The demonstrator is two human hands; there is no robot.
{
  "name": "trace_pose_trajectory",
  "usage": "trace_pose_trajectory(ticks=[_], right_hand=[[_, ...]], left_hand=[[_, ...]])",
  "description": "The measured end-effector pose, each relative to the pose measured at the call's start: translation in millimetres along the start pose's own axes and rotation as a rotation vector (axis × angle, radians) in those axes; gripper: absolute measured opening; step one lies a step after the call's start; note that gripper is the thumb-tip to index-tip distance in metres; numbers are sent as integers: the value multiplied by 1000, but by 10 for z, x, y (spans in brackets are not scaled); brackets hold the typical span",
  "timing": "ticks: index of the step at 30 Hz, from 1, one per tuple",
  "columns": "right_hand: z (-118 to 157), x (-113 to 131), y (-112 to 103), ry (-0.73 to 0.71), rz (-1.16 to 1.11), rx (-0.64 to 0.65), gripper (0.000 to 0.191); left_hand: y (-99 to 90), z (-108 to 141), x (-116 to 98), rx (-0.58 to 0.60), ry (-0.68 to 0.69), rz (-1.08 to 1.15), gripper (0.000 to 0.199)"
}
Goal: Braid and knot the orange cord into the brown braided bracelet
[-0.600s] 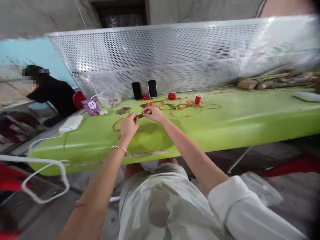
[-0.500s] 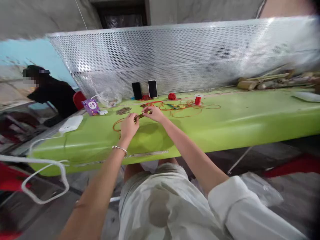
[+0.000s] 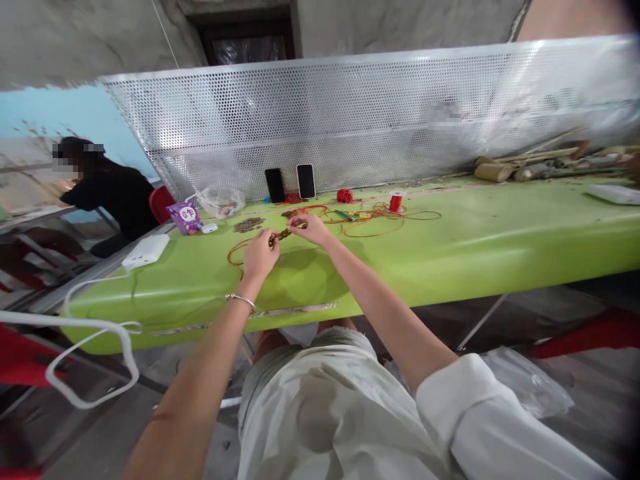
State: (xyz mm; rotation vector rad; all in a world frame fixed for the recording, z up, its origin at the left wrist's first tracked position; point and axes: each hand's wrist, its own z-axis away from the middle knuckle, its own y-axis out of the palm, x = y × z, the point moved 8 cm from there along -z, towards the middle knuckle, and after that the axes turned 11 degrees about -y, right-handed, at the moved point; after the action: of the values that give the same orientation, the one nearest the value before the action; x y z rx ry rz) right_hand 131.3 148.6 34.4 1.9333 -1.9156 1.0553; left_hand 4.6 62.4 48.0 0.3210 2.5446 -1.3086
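Both my hands are over the green table [image 3: 450, 247]. My left hand [image 3: 259, 253] and my right hand [image 3: 311, 228] pinch the two ends of a small brown strung piece [image 3: 283, 234] between them. An orange-red cord [image 3: 370, 217] runs from it in loose loops across the table. A silver bangle sits on my left wrist. A red thread spool [image 3: 395, 200] stands past the cord loops, and a red cord bundle [image 3: 343, 194] lies near the back.
Two phones [image 3: 290, 181] lean on the perforated metal screen [image 3: 350, 120]. A clear bag [image 3: 221, 200], a purple packet [image 3: 185, 217], a pile of brown pieces [image 3: 248, 224] and a white charger [image 3: 146, 250] lie at left. Another person [image 3: 107, 193] sits far left.
The view has shifted slightly and sharpened. My hands stay pinched on the small brown piece in about the same place.
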Motion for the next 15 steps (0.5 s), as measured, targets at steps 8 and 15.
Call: trace_pose_trajectory(ticks=[8,15], right_hand=[[-15,-70,-19,7,-12,-48,11],[-9,-143,-46,15,4,-78,10]], left_hand=[[-4,-2,0,11,14,42,22],[68,-20,11,51,60,79,29]])
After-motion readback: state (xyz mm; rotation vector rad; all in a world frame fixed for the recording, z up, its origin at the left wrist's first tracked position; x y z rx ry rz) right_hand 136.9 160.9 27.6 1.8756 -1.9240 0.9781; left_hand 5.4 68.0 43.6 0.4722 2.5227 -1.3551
